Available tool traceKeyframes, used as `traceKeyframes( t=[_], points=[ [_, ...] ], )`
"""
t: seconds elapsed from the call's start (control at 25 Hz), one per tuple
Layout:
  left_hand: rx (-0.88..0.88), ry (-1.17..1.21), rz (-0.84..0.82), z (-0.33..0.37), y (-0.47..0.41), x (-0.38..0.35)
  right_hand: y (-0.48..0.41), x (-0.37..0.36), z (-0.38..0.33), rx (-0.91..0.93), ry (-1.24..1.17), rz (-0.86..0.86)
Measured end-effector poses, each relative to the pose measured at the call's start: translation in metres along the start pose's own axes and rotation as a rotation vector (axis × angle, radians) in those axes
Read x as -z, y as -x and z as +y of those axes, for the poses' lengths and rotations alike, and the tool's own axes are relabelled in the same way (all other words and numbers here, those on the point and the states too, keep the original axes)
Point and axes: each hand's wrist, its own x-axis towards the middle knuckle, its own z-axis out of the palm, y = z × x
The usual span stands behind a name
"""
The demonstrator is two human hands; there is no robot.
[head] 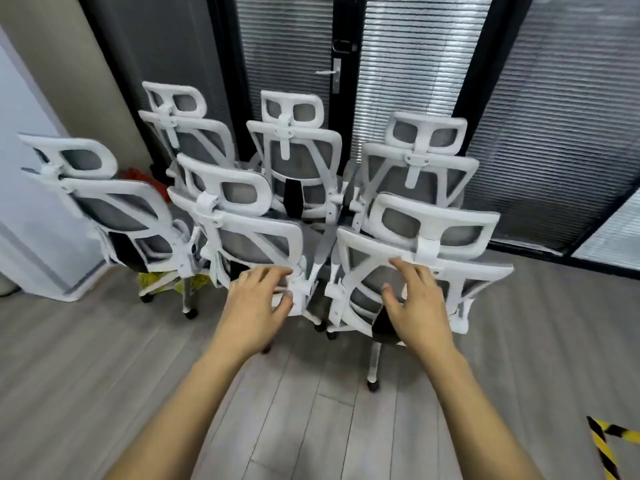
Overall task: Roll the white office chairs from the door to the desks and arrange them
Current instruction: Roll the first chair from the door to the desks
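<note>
By the glass door [294, 46], six white chairs [294, 161] stand packed tight. Left hand [258, 299] and right hand [414, 299] apart, fingers spread at two near chair backs, gripping nothing. Risk: tangled armrests and wheels could drag neighbours.

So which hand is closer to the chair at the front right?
Right. The right hand is spread over the backrest of the front right chair; the left hand is off to its left, at the neighbouring front middle chair.
</note>
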Motion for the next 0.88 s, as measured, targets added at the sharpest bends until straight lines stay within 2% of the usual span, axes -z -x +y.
traceKeyframes(
  t=[0.24, 0.4, 0.64, 0.72, 0.88],
  points=[
    [0.008, -0.055, -0.099, -0.068, -0.117, -0.024, -0.102, -0.050, 0.047, -0.202, 0.137, 0.126],
    [0.031, -0.094, -0.104, -0.116, -0.181, -0.039, -0.152, -0.078, 0.088, -0.393, 0.241, 0.286],
    [0.168, -0.124, -0.055, -0.189, -0.232, -0.043, -0.175, -0.105, 0.108, -0.639, 0.320, 0.383],
    [0.114, -0.115, -0.092, -0.197, -0.245, -0.053, -0.174, -0.110, 0.114, -0.725, 0.283, 0.368],
    [-0.170, -0.001, -0.246, -0.162, -0.252, -0.093, -0.165, -0.110, 0.116, -0.708, 0.316, 0.342]
  ],
)
